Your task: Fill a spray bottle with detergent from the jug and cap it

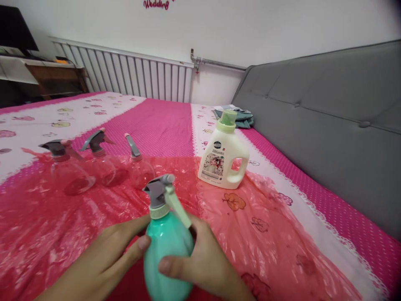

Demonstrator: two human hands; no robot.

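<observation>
Both sides of a rounded teal plastic spray bottle (169, 259), near centre, are in your grip: your half-curled left hand (109, 251) holds the left, your half-curled right hand (207, 251) the right. Three translucent pink spray bottles (105, 166) sit farther left; a cream plastic jug (223, 163) stands farther right.

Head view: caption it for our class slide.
Left hand and right hand hold a teal spray bottle; a white jug stands beyond on red plastic.
</observation>
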